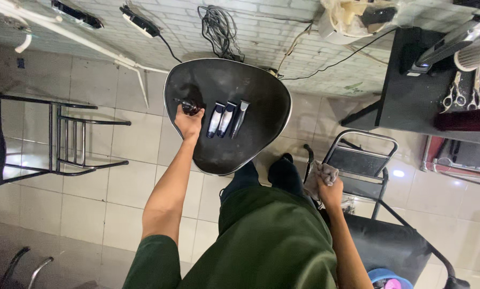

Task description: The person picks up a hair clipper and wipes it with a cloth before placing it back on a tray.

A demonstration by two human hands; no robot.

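The green shirt (pixel 261 241) is closest, and the right hand (pixel 330 188) beside it is bent up, squeezing a grey cloth (pixel 320 174). The left arm stretches out straight, and the left hand (pixel 188 122) grips a small dark bottle (pixel 188 107) on the shiny black tray (pixel 261 134), next to three clippers (pixel 226 119). The fingers hide most of the bottle.

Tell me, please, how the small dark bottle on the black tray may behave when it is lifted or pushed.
The dark bottle, gripped by the left hand, looks small and probably light. It appears narrow and upright, so it may tip easily if pushed. The glossy black tray looks smooth, so the bottle may also slide toward the three hair clippers.
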